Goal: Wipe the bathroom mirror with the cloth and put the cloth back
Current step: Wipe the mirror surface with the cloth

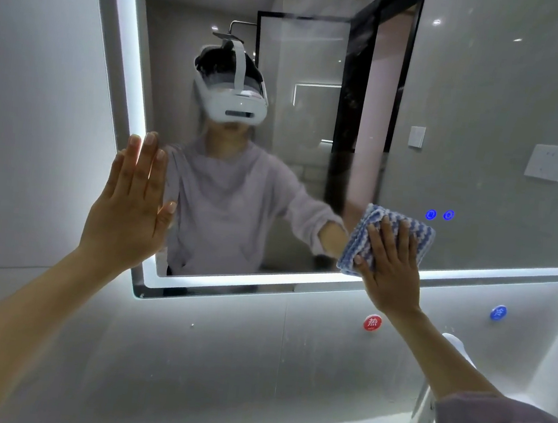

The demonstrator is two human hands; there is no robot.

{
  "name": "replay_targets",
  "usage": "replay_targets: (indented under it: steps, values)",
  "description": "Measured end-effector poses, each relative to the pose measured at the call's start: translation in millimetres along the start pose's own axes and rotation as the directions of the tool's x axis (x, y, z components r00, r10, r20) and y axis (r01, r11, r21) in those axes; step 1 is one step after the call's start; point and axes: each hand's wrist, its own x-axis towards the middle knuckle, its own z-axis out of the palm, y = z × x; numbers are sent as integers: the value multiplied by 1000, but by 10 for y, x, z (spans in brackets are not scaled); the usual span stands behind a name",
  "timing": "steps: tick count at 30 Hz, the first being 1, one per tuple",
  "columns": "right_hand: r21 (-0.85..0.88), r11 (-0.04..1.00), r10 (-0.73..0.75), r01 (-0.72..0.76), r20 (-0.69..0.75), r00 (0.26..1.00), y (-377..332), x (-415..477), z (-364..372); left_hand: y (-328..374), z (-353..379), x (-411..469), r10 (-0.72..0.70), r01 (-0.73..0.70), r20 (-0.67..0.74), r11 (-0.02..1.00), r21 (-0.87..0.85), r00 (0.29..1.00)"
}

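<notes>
The mirror (489,95) is glowing along its edges, and the left hand (130,202) is lying flat against its left edge near the lower left corner, fingers straight and close together, holding nothing. Well apart, by the lower edge right of centre, the right hand (390,271) is pressing the folded blue-and-white cloth (379,213) to the glass, fingers spread straight over it.

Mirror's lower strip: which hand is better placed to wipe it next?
Right. The right hand presses the cloth flat on the mirror just above its lower edge; the left hand lies bare at the left edge.
</notes>
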Motion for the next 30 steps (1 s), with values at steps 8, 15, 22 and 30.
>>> replay_targets:
  steps: [8, 15, 22, 30]
  values:
    - [87, 982, 166, -165, -2, 986, -278, 42, 36, 7, -5, 2, -13, 13, 1, 1000, 2, 1000]
    - [114, 980, 171, -165, -42, 984, -724, 261, 39, -8, 12, -5, -17, 17, 17, 1000, -2, 1000]
    - [84, 996, -1, 8, -86, 996, -1509, 666, 51, -17, 15, -1, -12, 12, 26, 1000, 3, 1000]
    - [1, 977, -213, 213, -41, 976, -2153, 1006, -3, 6, -7, 4, -27, 28, 31, 999, -26, 999]
